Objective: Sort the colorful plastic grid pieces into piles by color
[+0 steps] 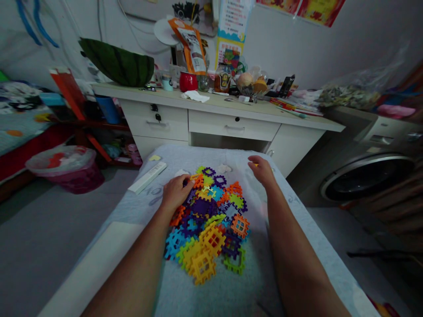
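surface: cloth-covered, pale blue-grey (246,290); carries everything listed below.
pile of toothed pieces: mixed colours (205,208), heaped mid-surface between the two forearms; flat plates with notched edges, many overlapping. probably light, stiff plastic, smooth and a little slippery, hard to break. teeth may snag, so one plate could drag its neighbours; best freed from the top of the heap or its rim.
white box: long, narrow (147,178); lies beyond the left forearm, apart from the pile.
left hand: at the pile's far left edge (178,190); thumb and fingers drawn narrow, against an orange piece (199,181); cannot tell whether it is gripped.
right hand: just right of the pile, clear of it (262,170); fingers loosely bent, a trace of yellow beside them; cannot tell whether anything is held.
yellow square: near end of the heap (197,269), lying over other pieces; windowed centre. edges look easy to pinch on opposite sides.
green frame: near right corner (243,264); large opening, thin rim. likely the most flexible; take by one side bar.
orange square: right flank (235,228); four small windows; outer teeth offer fingertip grip.
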The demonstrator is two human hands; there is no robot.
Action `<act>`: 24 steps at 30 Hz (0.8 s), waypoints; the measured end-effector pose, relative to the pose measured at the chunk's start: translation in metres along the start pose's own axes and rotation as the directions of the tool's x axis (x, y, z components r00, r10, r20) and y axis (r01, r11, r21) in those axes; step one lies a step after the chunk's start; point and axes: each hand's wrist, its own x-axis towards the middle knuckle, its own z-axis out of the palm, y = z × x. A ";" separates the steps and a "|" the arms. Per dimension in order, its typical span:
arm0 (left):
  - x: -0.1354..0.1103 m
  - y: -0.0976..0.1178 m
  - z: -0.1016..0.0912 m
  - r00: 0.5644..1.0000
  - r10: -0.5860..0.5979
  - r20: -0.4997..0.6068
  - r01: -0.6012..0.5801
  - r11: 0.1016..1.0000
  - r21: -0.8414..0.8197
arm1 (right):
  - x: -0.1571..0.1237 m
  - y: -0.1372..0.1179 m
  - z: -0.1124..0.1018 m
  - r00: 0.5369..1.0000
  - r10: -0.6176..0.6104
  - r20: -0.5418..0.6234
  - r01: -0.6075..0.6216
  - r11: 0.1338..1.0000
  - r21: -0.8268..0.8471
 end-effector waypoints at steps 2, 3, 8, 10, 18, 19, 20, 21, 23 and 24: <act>0.000 0.000 0.000 1.000 -0.002 0.002 0.002 1.000 -0.001 | -0.005 -0.027 0.015 0.976 -0.144 0.162 0.149 0.989 -0.015; 0.000 0.000 0.000 1.000 -0.004 0.002 0.004 1.000 -0.001 | -0.010 -0.038 0.023 0.949 -0.192 0.251 0.205 0.978 -0.029; -0.001 0.001 0.000 1.000 -0.016 0.007 0.016 1.000 -0.007 | -0.031 -0.065 0.060 0.827 -0.178 0.534 0.300 0.942 -0.149; -0.001 0.001 0.000 1.000 -0.014 0.011 0.014 1.000 -0.012 | -0.034 -0.064 0.067 0.825 -0.145 0.546 0.291 0.938 -0.191; 0.000 -0.001 0.001 1.000 0.001 0.005 -0.001 1.000 -0.007 | -0.028 -0.052 0.066 0.888 -0.180 0.423 0.258 0.957 -0.136; 0.000 0.000 0.001 1.000 -0.002 0.004 0.002 1.000 -0.005 | -0.027 -0.050 0.065 0.909 -0.176 0.379 0.241 0.962 -0.132; 0.000 0.000 0.001 1.000 -0.004 0.004 0.004 1.000 -0.004 | -0.025 -0.048 0.065 0.929 -0.162 0.333 0.217 0.967 -0.136; 0.000 0.000 0.001 1.000 -0.003 0.004 0.003 1.000 -0.004 | -0.024 -0.045 0.064 0.947 -0.141 0.288 0.189 0.971 -0.144; 0.000 0.000 0.000 1.000 0.002 0.003 -0.002 1.000 -0.002 | -0.019 -0.040 0.063 0.973 -0.092 0.210 0.128 0.978 -0.164; 0.000 0.000 0.000 1.000 0.005 0.002 -0.005 1.000 0.001 | -0.016 -0.037 0.063 0.982 -0.067 0.176 0.098 0.980 -0.174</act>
